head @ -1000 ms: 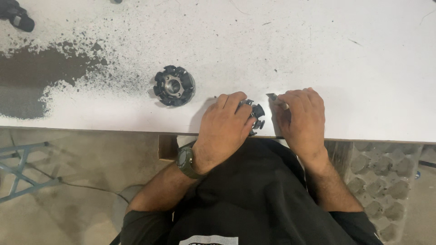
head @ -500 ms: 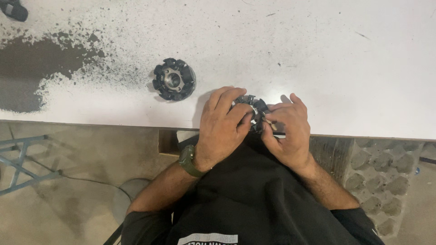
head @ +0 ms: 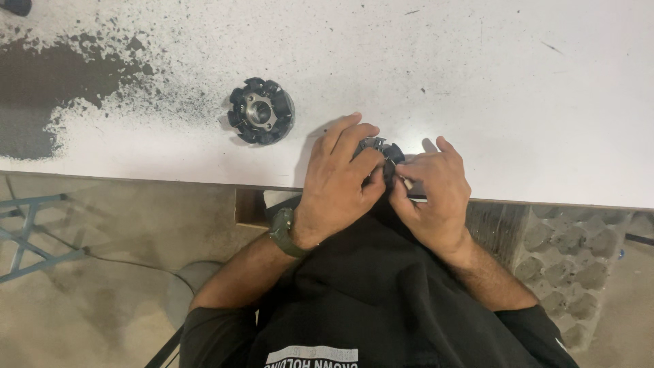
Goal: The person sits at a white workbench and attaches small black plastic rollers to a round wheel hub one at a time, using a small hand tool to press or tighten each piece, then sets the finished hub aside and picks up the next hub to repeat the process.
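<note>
My left hand (head: 340,180) and my right hand (head: 432,191) are together at the near edge of the white table (head: 477,82), both gripping a small dark round part (head: 383,151) held between the fingertips. Most of that part is hidden by my fingers. A thin pale piece pokes out under my right fingers; what it is I cannot tell. A second dark round part with lobes around a metal hub (head: 261,110) lies flat on the table, to the left of my left hand and apart from it. A dark green watch (head: 283,233) is on my left wrist.
Dark worn patches and speckles (head: 41,88) cover the table's left side. A dark object (head: 17,7) sits at the far left corner. Below the edge are a concrete floor, a blue metal frame (head: 27,238) and patterned paving (head: 572,266).
My right hand has moved in from the table surface to meet my left hand on the small part. Both hands now hold it at the table's edge.
</note>
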A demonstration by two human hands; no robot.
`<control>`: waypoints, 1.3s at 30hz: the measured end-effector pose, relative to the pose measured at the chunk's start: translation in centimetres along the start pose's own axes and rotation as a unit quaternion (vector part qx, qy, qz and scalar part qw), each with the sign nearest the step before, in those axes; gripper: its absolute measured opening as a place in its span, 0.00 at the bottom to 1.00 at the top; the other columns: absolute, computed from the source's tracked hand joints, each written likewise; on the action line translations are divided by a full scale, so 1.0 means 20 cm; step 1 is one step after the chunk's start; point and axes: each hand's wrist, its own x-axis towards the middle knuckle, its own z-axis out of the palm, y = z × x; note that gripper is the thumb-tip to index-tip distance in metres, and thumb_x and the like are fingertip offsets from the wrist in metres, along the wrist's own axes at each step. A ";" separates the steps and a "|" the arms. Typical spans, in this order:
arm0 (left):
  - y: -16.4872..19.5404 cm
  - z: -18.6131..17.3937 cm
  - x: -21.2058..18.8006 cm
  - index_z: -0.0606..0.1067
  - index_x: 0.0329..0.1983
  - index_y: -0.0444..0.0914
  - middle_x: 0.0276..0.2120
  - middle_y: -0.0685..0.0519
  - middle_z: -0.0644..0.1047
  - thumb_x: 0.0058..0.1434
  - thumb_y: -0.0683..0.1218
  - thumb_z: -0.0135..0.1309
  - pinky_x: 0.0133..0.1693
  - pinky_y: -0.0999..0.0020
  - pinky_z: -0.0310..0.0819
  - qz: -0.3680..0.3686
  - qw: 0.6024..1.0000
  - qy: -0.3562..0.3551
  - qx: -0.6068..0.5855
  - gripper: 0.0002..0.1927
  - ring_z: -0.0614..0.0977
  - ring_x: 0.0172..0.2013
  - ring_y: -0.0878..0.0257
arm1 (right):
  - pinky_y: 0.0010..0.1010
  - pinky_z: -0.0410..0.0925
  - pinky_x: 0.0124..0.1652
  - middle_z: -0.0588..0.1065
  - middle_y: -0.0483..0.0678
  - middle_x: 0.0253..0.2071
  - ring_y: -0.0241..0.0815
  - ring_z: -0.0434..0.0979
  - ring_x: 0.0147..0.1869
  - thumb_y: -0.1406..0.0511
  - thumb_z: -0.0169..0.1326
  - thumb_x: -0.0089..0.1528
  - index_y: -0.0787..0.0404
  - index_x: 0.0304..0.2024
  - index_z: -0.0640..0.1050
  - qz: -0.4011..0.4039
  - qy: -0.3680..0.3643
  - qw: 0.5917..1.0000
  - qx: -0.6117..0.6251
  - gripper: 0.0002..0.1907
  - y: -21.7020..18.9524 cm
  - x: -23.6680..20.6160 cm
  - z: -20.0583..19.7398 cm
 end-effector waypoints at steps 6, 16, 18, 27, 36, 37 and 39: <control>0.00 0.01 0.01 0.77 0.36 0.39 0.57 0.49 0.74 0.56 0.42 0.63 0.62 0.49 0.66 -0.006 0.999 -0.013 -0.039 0.06 0.71 0.65 0.48 | 0.56 0.67 0.68 0.78 0.49 0.40 0.47 0.81 0.47 0.74 0.63 0.58 0.60 0.44 0.76 0.023 -0.025 0.999 0.037 0.13 -0.01 0.02 -0.02; -0.02 0.06 0.02 0.74 0.37 0.36 0.53 0.49 0.75 0.56 0.41 0.60 0.59 0.49 0.67 -0.001 0.999 0.037 0.001 0.08 0.74 0.60 0.51 | 0.53 0.70 0.67 0.79 0.50 0.42 0.49 0.81 0.49 0.74 0.63 0.60 0.61 0.45 0.75 0.029 -0.009 0.998 0.048 0.13 0.00 0.01 -0.03; -0.02 0.07 0.02 0.74 0.38 0.36 0.53 0.49 0.75 0.56 0.41 0.59 0.59 0.50 0.67 0.000 0.999 0.047 0.006 0.08 0.75 0.59 0.52 | 0.52 0.70 0.67 0.79 0.50 0.42 0.49 0.82 0.49 0.74 0.63 0.60 0.62 0.45 0.75 0.030 -0.001 0.998 0.059 0.13 0.00 0.00 -0.02; -0.05 0.09 0.00 0.74 0.36 0.36 0.52 0.49 0.75 0.56 0.40 0.57 0.59 0.50 0.66 0.006 0.998 0.056 0.013 0.06 0.75 0.60 0.52 | 0.50 0.73 0.63 0.79 0.50 0.43 0.50 0.81 0.51 0.74 0.65 0.58 0.61 0.45 0.76 -0.018 -0.004 1.000 0.008 0.15 0.01 -0.01 0.00; -0.06 0.10 -0.01 0.74 0.36 0.36 0.51 0.49 0.75 0.56 0.40 0.58 0.59 0.49 0.67 0.002 0.998 0.060 0.005 0.06 0.75 0.60 0.52 | 0.49 0.74 0.61 0.79 0.50 0.42 0.50 0.81 0.51 0.75 0.65 0.58 0.62 0.45 0.76 -0.024 -0.004 1.000 0.012 0.15 0.01 0.00 0.00; -0.06 0.10 -0.01 0.74 0.36 0.36 0.51 0.49 0.75 0.56 0.40 0.58 0.59 0.49 0.67 0.004 0.998 0.061 0.004 0.06 0.75 0.59 0.52 | 0.49 0.74 0.61 0.79 0.51 0.42 0.50 0.81 0.51 0.75 0.65 0.58 0.62 0.45 0.76 -0.026 -0.005 1.000 0.014 0.15 0.01 0.00 0.00; -0.06 0.10 -0.01 0.74 0.36 0.36 0.51 0.49 0.75 0.56 0.40 0.58 0.59 0.49 0.67 0.006 0.998 0.063 0.006 0.06 0.75 0.59 0.51 | 0.49 0.74 0.60 0.79 0.51 0.42 0.50 0.81 0.51 0.75 0.65 0.58 0.62 0.45 0.76 -0.029 -0.007 0.999 0.016 0.15 0.00 0.00 0.00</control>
